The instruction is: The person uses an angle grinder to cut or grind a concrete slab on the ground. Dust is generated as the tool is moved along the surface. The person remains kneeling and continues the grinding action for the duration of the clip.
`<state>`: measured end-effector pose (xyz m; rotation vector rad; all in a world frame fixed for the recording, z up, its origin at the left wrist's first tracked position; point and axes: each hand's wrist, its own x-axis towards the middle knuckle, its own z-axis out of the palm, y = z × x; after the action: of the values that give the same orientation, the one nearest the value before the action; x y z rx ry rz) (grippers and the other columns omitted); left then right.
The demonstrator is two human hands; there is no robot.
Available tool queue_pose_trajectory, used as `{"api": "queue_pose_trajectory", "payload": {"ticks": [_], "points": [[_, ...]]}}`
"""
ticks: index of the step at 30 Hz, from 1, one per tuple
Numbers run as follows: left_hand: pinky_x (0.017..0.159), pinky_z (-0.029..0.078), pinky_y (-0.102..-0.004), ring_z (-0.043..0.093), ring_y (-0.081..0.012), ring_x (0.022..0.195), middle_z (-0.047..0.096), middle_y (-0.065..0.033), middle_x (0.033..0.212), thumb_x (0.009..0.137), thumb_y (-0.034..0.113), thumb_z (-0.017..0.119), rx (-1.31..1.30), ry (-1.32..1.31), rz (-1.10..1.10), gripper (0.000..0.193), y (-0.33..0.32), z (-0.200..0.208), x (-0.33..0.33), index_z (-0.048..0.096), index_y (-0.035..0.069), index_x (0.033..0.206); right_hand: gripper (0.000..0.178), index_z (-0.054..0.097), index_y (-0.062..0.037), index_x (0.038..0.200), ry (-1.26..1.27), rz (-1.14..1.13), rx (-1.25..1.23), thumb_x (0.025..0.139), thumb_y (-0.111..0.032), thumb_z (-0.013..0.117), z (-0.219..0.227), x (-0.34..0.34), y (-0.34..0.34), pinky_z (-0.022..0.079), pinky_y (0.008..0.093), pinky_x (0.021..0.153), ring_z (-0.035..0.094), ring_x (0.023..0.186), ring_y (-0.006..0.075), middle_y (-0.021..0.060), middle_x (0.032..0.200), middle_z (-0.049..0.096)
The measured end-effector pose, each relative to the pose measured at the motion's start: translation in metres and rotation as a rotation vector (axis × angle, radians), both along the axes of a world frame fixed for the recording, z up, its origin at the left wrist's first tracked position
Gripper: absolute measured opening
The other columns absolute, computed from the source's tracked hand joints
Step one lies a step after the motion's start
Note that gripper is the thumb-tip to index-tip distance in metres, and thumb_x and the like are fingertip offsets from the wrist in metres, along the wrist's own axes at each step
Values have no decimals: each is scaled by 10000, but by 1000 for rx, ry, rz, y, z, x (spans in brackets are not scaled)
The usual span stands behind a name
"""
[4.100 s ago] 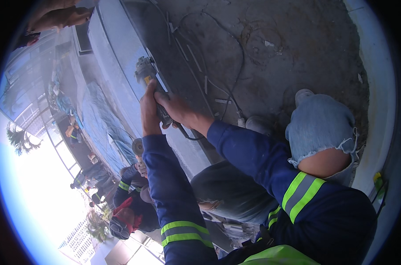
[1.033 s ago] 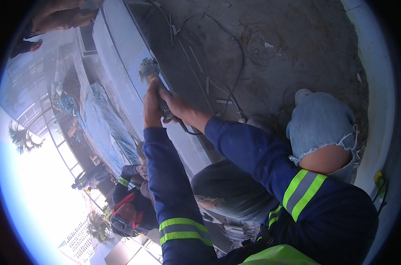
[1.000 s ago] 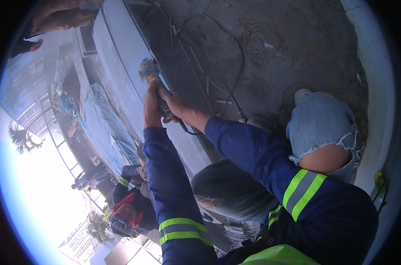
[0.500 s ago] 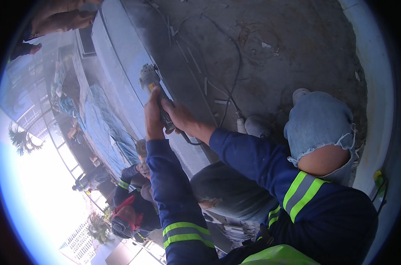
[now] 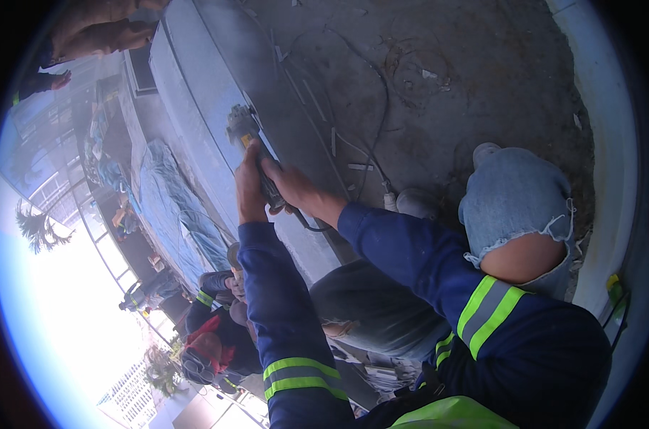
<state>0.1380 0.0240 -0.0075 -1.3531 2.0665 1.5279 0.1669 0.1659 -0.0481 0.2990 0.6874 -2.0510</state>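
Note:
An angle grinder, grey with a yellow patch, is held in both my hands against the top of a long pale wall ledge. My left hand wraps around its body from the left side. From the right, my right hand closes around the body and rear end. The grinder's head rests at the ledge's right edge; its disc is mostly hidden. A black cord runs from the tool's rear under my right forearm. Dust hazes the air beyond the grinder.
At left, a co-worker in a red face covering crouches with another power tool. Blue sheeting lies beyond the ledge. Cables and scraps cross the dirty floor to my right. Another person shows at upper left.
My hands and the grinder have shifted only very slightly. The co-worker's tool and hands have moved a little lower in the picture. Dust around the ledge has changed.

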Motion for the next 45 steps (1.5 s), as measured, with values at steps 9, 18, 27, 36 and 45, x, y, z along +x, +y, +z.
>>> {"api": "queue_pose_trajectory", "payload": {"ticks": [9,18,27,36,45], "points": [[711,568,-366,703,-205,780,709,-95,920,1092,510,684,-48,-9,8,553,11,8,-1,721,-36,1169,654,639,58,1209,17,-1,30,1156,-571,469,5,-1,2,478,300,373,732,536,211,107,793,706],[708,577,-368,708,-210,776,716,-105,937,1094,525,679,8,-20,-30,585,-6,-2,0,715,-53,1179,679,643,69,1207,15,-28,-37,1147,-588,485,-8,2,-10,487,311,370,738,547,225,120,807,705],[702,595,-391,723,-237,771,721,-123,953,1098,529,666,32,16,-12,598,-7,-7,-1,687,-57,1214,689,659,76,1179,14,33,-31,1156,-589,480,-3,-3,-2,487,313,371,757,566,243,130,801,721],[644,604,-422,715,-269,698,710,-135,884,1092,580,642,-51,-36,-32,591,-8,-5,1,666,-8,1147,646,683,15,1138,-21,32,2,1167,-593,465,7,-2,5,461,290,370,750,559,207,89,795,725],[641,609,-409,709,-273,693,703,-130,892,1092,580,641,-21,-4,-33,579,-9,-7,-2,652,5,1158,644,661,53,1151,-38,2,-27,1145,-573,511,-6,-2,-10,466,314,361,720,517,225,115,803,712]]}}
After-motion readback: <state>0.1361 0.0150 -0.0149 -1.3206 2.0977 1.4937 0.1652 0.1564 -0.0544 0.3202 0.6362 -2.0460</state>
